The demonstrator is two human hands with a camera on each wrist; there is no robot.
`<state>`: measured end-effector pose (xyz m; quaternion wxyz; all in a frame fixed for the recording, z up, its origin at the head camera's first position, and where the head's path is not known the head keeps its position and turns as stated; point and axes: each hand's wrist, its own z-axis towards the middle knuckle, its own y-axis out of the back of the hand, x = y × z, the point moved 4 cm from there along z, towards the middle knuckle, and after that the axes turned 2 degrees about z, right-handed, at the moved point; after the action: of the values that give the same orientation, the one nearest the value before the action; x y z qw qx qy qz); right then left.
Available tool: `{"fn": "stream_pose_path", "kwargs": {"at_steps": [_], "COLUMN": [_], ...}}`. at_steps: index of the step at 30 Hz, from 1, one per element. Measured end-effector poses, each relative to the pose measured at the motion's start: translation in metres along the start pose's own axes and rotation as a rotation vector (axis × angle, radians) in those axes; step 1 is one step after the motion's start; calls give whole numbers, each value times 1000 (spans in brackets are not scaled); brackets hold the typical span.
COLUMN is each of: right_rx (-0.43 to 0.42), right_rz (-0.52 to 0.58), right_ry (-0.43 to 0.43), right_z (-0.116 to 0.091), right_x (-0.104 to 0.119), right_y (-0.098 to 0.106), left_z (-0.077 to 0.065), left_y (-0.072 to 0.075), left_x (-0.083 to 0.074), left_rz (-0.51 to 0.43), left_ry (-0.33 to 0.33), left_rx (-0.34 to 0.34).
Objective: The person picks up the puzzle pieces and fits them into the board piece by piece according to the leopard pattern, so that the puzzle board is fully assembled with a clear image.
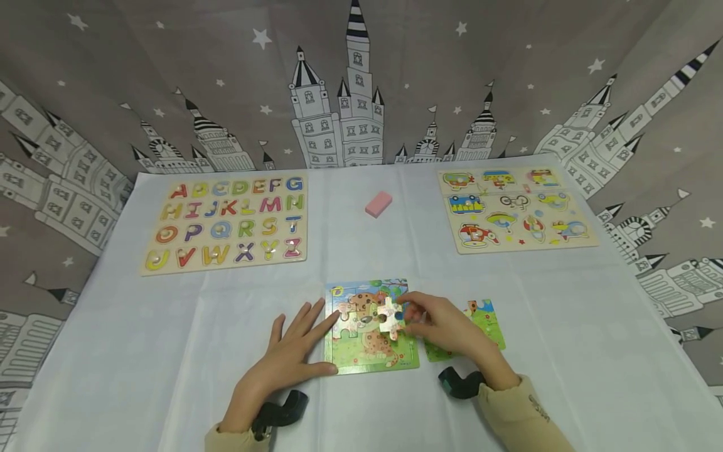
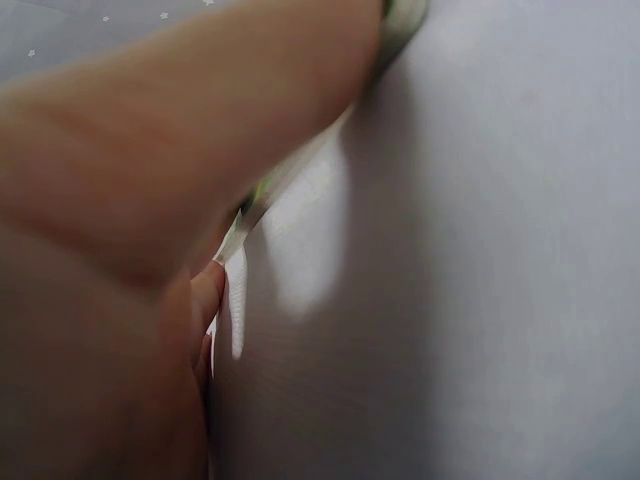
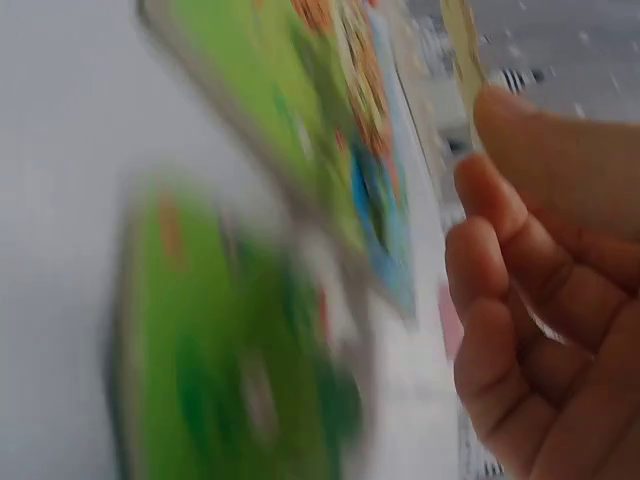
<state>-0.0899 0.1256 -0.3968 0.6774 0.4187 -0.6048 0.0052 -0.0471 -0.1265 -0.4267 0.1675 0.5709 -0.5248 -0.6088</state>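
Note:
A square jigsaw puzzle (image 1: 361,361) with a spotted leopard cub on grass lies in front of me in the head view. My left hand (image 1: 288,358) rests at its left edge, fingers spread, with the thumb by the lower left corner. Between thumb and fingers, my right hand (image 1: 446,323) pinches a jigsaw piece (image 1: 388,314) over the right half of the picture. The piece shows edge-on in the right wrist view, above the board. Partly hidden under the right hand is a green puzzle section (image 1: 490,323), beside the puzzle.
An alphabet peg board (image 1: 226,223) stands at the back left of the white table. At the back right is a vehicle peg board (image 1: 508,242). A pink block (image 1: 378,204) lies between them. Castle-patterned grey cloth (image 1: 429,50) hangs behind.

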Motion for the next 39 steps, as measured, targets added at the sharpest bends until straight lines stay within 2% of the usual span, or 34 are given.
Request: {"fn": "stream_pose_path", "kwargs": {"at_steps": [5, 10, 27, 39], "right_rx": [-4, -19, -24, 14], "right_rz": [14, 4, -56, -188], "right_ry": [-22, -42, -83, -32], "right_z": [14, 20, 25, 29], "right_x": [5, 6, 3, 10], "right_y": [-19, -29, -35, -39], "left_z": [0, 1, 1, 1], "left_y": [-1, -2, -4, -3], "left_x": [2, 3, 4, 4], "left_rz": [13, 12, 10, 11], "left_ry": [-4, -3, 4, -1], "left_rx": [-7, -4, -14, -24]}}
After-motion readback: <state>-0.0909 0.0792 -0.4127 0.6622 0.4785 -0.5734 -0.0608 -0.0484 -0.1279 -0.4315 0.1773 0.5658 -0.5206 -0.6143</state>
